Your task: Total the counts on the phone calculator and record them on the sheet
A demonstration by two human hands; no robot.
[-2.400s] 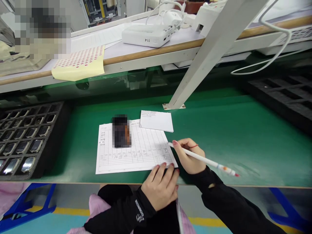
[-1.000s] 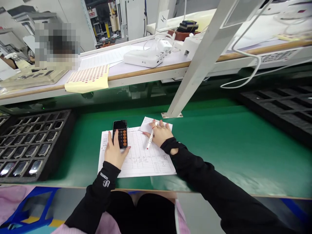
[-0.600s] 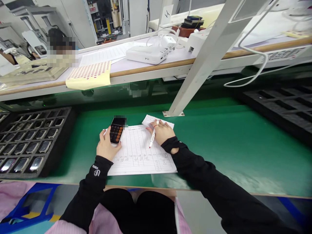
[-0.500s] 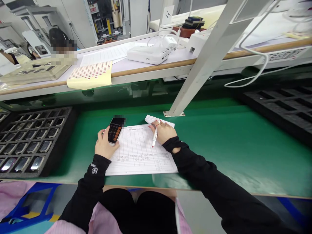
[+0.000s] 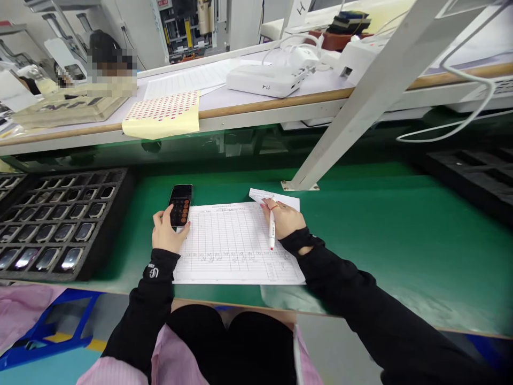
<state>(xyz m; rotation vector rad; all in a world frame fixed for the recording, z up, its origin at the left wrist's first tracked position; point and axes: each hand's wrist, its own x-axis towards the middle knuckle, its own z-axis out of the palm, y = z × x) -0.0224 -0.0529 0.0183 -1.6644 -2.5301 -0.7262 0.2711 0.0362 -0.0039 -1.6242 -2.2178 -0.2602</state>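
My left hand grips the lower end of a smartphone, fingers along its left edge and thumb by its lower right corner. Its screen shows a calculator keypad with orange keys. The phone lies at the left edge of a printed form sheet with a ruled grid and handwriting along its lower rows. My right hand is closed around a white marker with its red tip pointing down. That hand rests at the sheet's upper right, where a folded-over paper flap shows beyond the fingers.
A black foam tray with several watch-like devices stands on the left of the green bench; another black tray is at right. A slanted metal post rises behind the papers. The shelf carries a white power bank-like box and dotted sticker sheet.
My left hand has shifted the phone left, off the sheet's corner, and turned it more upright. The right hand still holds the marker, now pointing more straight down. The camera view has shifted slightly.
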